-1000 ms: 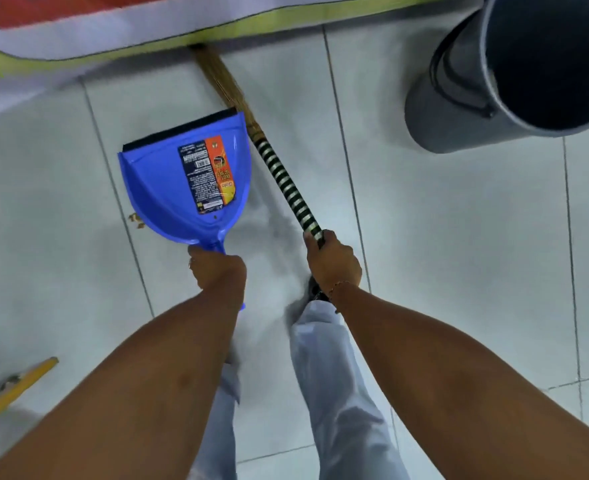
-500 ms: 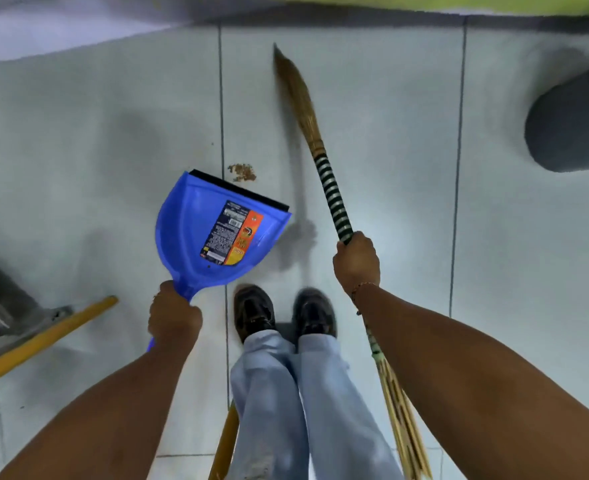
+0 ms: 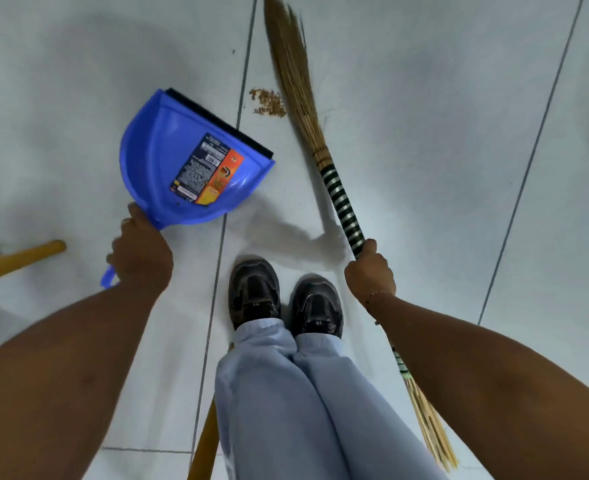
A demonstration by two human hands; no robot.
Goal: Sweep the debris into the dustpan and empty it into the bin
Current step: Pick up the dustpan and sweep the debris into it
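So the left hand is wrapping tight around the handle of the blue dustpan, which is sitting at about 10 o'clock from the shoes, black lip pointing toward 1 o'clock. The right hand is gripping the striped wrap of the broom, fingers closed round it. The bristles are lying just beside a little pile of brown debris at 12 o'clock, on the tile floor between pan and broom. A yellow stick is poking in at 9.
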